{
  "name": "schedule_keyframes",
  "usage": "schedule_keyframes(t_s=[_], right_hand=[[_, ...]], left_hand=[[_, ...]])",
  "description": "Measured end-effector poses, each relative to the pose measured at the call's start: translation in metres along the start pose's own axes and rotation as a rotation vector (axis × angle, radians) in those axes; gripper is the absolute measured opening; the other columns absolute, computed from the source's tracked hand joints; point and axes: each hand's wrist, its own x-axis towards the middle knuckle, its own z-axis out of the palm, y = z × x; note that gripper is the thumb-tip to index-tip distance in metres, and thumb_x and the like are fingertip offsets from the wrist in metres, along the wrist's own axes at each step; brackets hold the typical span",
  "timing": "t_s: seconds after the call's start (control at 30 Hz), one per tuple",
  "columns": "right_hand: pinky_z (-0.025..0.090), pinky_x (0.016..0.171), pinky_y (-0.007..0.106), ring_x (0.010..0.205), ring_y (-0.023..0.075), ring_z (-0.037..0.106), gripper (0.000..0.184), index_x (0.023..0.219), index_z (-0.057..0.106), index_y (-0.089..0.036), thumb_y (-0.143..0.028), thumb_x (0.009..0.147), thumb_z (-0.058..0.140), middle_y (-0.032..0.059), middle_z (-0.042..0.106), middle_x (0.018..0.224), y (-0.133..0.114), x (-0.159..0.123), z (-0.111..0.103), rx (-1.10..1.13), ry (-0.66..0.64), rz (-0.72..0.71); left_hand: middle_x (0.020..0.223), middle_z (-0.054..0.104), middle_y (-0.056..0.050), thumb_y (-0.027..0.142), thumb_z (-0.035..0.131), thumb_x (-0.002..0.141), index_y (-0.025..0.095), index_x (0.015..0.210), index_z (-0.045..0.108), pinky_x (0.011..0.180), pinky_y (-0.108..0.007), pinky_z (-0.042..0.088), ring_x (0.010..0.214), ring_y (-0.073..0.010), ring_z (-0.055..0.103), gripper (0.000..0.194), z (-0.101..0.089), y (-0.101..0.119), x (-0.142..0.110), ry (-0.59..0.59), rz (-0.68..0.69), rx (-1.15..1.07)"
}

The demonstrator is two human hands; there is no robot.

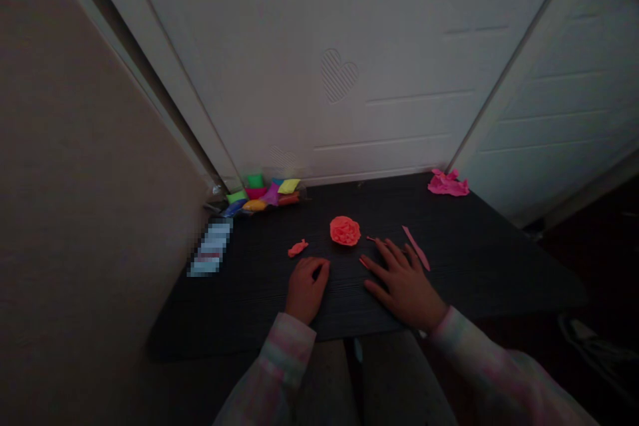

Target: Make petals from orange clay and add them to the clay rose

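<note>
My left hand (pixel 305 287) rests on the dark table with its fingers curled in and the thumb against them; I see nothing in it. Just beyond it lies a small twisted lump of orange clay (pixel 298 248). My right hand (pixel 404 283) lies flat, fingers spread, on the tabletop. At its index fingertip is a small orange piece (pixel 363 261), and a thin orange strand (pixel 371 238) shows by the middle finger, partly hidden. A round, ruffled orange clay flower (pixel 345 231) sits between and beyond the hands. To the right lies a narrow pink clay-like strip (pixel 417 249).
Colourful packets of clay (pixel 269 196) stand at the table's back left. A blurred-out, phone-shaped object (pixel 212 247) lies at the left edge. A crumpled pink piece (pixel 448 184) is at the back right. A white panel (pixel 344 120) borders the dark table (pixel 239 313).
</note>
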Motion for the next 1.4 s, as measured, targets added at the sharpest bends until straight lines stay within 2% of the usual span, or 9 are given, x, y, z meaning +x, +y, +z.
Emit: schedule_keyframes(t_s=[0.17,0.33,0.47,0.6,0.77,0.93,1.1,1.23,1.4], right_hand=[[0.019,0.098,0.052,0.127,0.0294,0.027,0.050,0.126,0.041,-0.032,-0.055,0.082,0.034,0.0119,0.033,0.138,0.0016,0.0016,0.0019,0.030,-0.025,-0.099],[0.018,0.097,0.053,0.126,0.0317,0.027,0.047,0.124,0.045,-0.030,-0.051,0.084,0.034,0.0138,0.033,0.137,0.0023,0.0020,0.0028,-0.013,0.014,-0.001],[0.019,0.097,0.052,0.125,0.0304,0.028,0.052,0.129,0.038,-0.030,-0.053,0.082,0.036,0.0123,0.033,0.138,0.0009,0.0005,0.0046,0.017,-0.008,-0.118],[0.020,0.096,0.054,0.125,0.0318,0.029,0.047,0.124,0.045,-0.030,-0.051,0.083,0.036,0.0127,0.034,0.137,0.0020,0.0014,0.0058,-0.014,0.032,0.004],[0.021,0.097,0.053,0.126,0.0302,0.028,0.052,0.127,0.040,-0.029,-0.055,0.082,0.034,0.0132,0.034,0.137,-0.0017,0.0016,0.0032,0.011,-0.016,-0.109],[0.021,0.096,0.054,0.125,0.0324,0.029,0.047,0.123,0.046,-0.028,-0.050,0.083,0.037,0.0149,0.035,0.136,-0.0016,0.0015,0.0025,-0.036,0.035,0.031],[0.020,0.098,0.051,0.126,0.0287,0.029,0.049,0.126,0.042,-0.030,-0.053,0.083,0.035,0.0114,0.035,0.137,-0.0022,-0.0008,0.0019,0.010,0.003,-0.060],[0.021,0.097,0.052,0.125,0.0316,0.029,0.046,0.123,0.047,-0.027,-0.049,0.083,0.038,0.0133,0.036,0.136,-0.0015,0.0002,0.0027,-0.054,0.035,0.072],[0.019,0.099,0.051,0.126,0.0285,0.028,0.049,0.125,0.043,-0.030,-0.053,0.082,0.036,0.0117,0.035,0.137,-0.0054,0.0014,0.0034,-0.002,0.011,-0.030]], left_hand=[[0.083,0.066,-0.006,0.023,0.045,0.081,0.014,0.079,0.064,0.078,-0.033,0.045,0.083,-0.0175,0.058,0.021,-0.0001,0.0003,-0.0011,-0.002,-0.010,-0.005],[0.082,0.066,-0.006,0.023,0.045,0.081,0.014,0.079,0.064,0.077,-0.033,0.045,0.082,-0.0178,0.058,0.021,-0.0002,0.0021,-0.0017,0.004,-0.014,-0.002],[0.080,0.066,-0.006,0.024,0.044,0.081,0.015,0.078,0.064,0.075,-0.033,0.046,0.080,-0.0178,0.059,0.022,-0.0009,0.0017,-0.0007,0.013,-0.002,0.004],[0.080,0.066,-0.005,0.025,0.044,0.081,0.016,0.077,0.064,0.076,-0.034,0.046,0.080,-0.0178,0.059,0.021,-0.0005,-0.0003,-0.0003,0.016,0.007,0.003],[0.081,0.066,-0.005,0.025,0.045,0.080,0.017,0.077,0.064,0.076,-0.034,0.046,0.081,-0.0180,0.059,0.021,0.0009,-0.0019,-0.0001,0.019,0.007,-0.001],[0.080,0.066,-0.005,0.025,0.044,0.080,0.017,0.077,0.064,0.075,-0.034,0.046,0.079,-0.0179,0.059,0.022,-0.0002,0.0001,-0.0005,0.028,0.009,-0.001],[0.079,0.066,-0.004,0.026,0.043,0.081,0.018,0.076,0.063,0.076,-0.034,0.046,0.079,-0.0177,0.059,0.022,-0.0013,0.0026,-0.0010,0.029,0.016,-0.001],[0.079,0.066,-0.004,0.026,0.044,0.081,0.018,0.076,0.063,0.074,-0.033,0.047,0.079,-0.0173,0.059,0.021,-0.0003,0.0004,-0.0009,0.032,0.016,-0.004],[0.080,0.066,-0.005,0.025,0.044,0.080,0.017,0.077,0.064,0.076,-0.033,0.046,0.080,-0.0174,0.059,0.021,0.0003,-0.0004,-0.0005,0.028,0.015,-0.003]])
